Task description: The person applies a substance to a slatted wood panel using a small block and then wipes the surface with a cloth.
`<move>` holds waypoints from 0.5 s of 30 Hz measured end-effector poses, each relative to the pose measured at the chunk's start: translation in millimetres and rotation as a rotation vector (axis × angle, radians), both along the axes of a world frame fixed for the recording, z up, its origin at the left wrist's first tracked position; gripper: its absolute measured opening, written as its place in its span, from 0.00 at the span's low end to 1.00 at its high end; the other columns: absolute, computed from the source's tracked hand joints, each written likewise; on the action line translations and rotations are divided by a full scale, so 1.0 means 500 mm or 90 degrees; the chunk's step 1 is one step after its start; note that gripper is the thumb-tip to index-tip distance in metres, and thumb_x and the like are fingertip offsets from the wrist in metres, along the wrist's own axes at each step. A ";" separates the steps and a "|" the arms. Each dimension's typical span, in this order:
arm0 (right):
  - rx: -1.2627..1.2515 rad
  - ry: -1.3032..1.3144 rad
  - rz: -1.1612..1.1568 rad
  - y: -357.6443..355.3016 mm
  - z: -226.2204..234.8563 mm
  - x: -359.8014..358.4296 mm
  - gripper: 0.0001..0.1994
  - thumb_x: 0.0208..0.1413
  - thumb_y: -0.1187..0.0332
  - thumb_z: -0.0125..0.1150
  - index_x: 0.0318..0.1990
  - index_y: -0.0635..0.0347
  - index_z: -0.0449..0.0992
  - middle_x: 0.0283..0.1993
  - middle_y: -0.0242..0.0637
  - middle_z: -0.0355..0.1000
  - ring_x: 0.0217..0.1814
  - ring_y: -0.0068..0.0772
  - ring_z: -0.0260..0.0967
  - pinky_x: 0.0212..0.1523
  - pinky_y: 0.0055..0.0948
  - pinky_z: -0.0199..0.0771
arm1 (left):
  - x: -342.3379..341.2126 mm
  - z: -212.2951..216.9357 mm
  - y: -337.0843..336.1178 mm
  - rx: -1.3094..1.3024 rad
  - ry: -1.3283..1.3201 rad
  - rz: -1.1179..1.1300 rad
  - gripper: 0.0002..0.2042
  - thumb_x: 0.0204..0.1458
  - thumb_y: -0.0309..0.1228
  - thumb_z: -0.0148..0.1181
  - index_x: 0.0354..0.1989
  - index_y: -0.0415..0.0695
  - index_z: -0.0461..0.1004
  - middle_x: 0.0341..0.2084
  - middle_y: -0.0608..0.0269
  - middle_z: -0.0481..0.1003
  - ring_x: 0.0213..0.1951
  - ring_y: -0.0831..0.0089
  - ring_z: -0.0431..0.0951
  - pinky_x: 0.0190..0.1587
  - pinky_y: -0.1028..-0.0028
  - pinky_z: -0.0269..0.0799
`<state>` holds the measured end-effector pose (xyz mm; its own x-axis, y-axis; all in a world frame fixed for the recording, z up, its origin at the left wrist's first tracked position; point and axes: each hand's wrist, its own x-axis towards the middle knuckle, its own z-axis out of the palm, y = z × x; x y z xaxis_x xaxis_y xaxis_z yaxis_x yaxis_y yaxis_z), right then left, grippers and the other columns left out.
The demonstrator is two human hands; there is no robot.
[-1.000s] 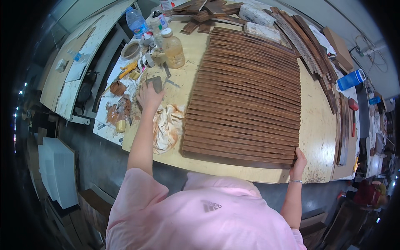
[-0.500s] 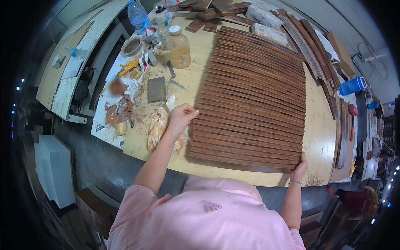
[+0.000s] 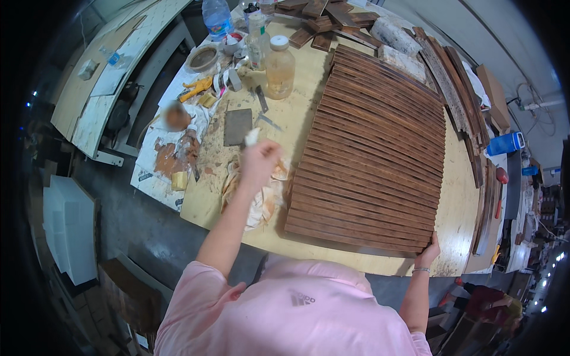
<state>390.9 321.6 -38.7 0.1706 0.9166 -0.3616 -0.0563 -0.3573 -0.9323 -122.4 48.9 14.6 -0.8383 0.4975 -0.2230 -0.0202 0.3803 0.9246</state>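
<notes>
A brown slatted wooden panel (image 3: 368, 154) lies on the pale table, its slats running crosswise. At its near right corner my right hand (image 3: 428, 252) is closed around the edge, fingers partly hidden. My left hand (image 3: 261, 163) is off the panel, above a stained, crumpled cloth (image 3: 261, 204). Motion smears its fingers, and whether they grip anything is unclear. Just beyond them shows a small white scrap (image 3: 252, 137). Close by on the table is a dark grey square sheet (image 3: 238, 127).
Behind my left hand stand a jar of yellowish liquid (image 3: 279, 68) and a water bottle (image 3: 217, 21). Wood offcuts (image 3: 323, 24) are piled at the far edge. Long boards (image 3: 454, 89) and a blue jug (image 3: 504, 144) lie on the right. Another person (image 3: 490, 305) is at lower right.
My left hand has left the panel's left edge and moved left over the cloth. My right hand stays on the near right corner. The whole view has shifted slightly.
</notes>
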 end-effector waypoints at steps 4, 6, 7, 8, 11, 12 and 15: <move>0.019 -0.023 0.004 -0.002 0.001 -0.010 0.16 0.67 0.62 0.56 0.53 0.66 0.79 0.53 0.37 0.78 0.54 0.34 0.75 0.57 0.34 0.73 | -0.168 -0.010 -0.055 -0.288 0.500 0.078 0.28 0.49 0.45 0.71 0.56 0.43 0.77 0.60 0.50 0.73 0.60 0.50 0.71 0.63 0.52 0.65; 0.022 -0.016 -0.005 0.001 -0.002 -0.012 0.16 0.67 0.64 0.57 0.51 0.69 0.80 0.52 0.38 0.78 0.51 0.33 0.75 0.55 0.33 0.73 | -0.198 -0.024 -0.061 -0.403 0.490 0.030 0.34 0.49 0.46 0.71 0.63 0.45 0.71 0.63 0.50 0.70 0.64 0.51 0.67 0.66 0.53 0.61; 0.025 -0.013 -0.012 0.003 -0.004 -0.010 0.16 0.67 0.65 0.58 0.50 0.71 0.80 0.51 0.38 0.79 0.50 0.32 0.75 0.54 0.32 0.73 | -0.210 -0.028 -0.055 -0.458 0.485 0.004 0.37 0.48 0.47 0.70 0.67 0.46 0.69 0.65 0.51 0.68 0.66 0.51 0.65 0.68 0.53 0.60; 0.024 -0.023 -0.008 0.004 -0.006 -0.008 0.16 0.67 0.64 0.57 0.50 0.69 0.80 0.51 0.38 0.79 0.50 0.32 0.75 0.54 0.32 0.73 | -0.219 -0.031 -0.053 -0.454 0.451 -0.015 0.37 0.48 0.46 0.70 0.67 0.47 0.67 0.65 0.50 0.68 0.66 0.51 0.65 0.68 0.53 0.59; 0.023 -0.055 -0.021 -0.001 -0.007 0.003 0.15 0.66 0.63 0.56 0.50 0.67 0.79 0.49 0.37 0.79 0.49 0.33 0.76 0.54 0.32 0.73 | -0.186 0.005 -0.028 -0.388 0.421 -0.039 0.37 0.45 0.39 0.71 0.67 0.46 0.68 0.66 0.47 0.68 0.66 0.50 0.67 0.69 0.54 0.60; 0.026 -0.051 -0.021 -0.002 -0.004 0.002 0.15 0.66 0.63 0.57 0.49 0.67 0.79 0.49 0.37 0.79 0.49 0.32 0.76 0.54 0.32 0.73 | -0.174 0.011 -0.014 -0.264 0.421 -0.077 0.36 0.45 0.37 0.71 0.66 0.45 0.69 0.66 0.47 0.68 0.66 0.50 0.67 0.69 0.55 0.61; 0.037 -0.034 -0.014 -0.006 -0.005 -0.008 0.14 0.65 0.65 0.57 0.47 0.68 0.80 0.47 0.37 0.79 0.48 0.32 0.76 0.52 0.32 0.74 | -0.145 0.069 0.038 0.073 0.370 -0.192 0.31 0.46 0.30 0.69 0.63 0.41 0.73 0.65 0.48 0.69 0.67 0.50 0.68 0.69 0.61 0.63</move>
